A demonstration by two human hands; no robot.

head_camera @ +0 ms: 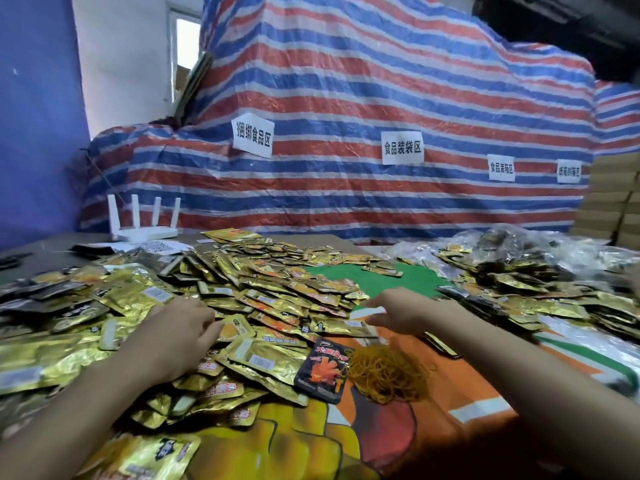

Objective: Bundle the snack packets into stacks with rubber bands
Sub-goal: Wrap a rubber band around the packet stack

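Huge heap of gold snack packets (242, 292) covers the left and middle, and the left hand (176, 336) lies on its near side with fingers bent down into it, so I can't tell if it's gripping any. Just right of that a black packet (323, 370) sits beside a tangle of rubber bands (388, 374) on the orange cloth (450, 386), and the right hand (403, 311) is stretched toward the heap's edge, fingers loose, holding nothing.
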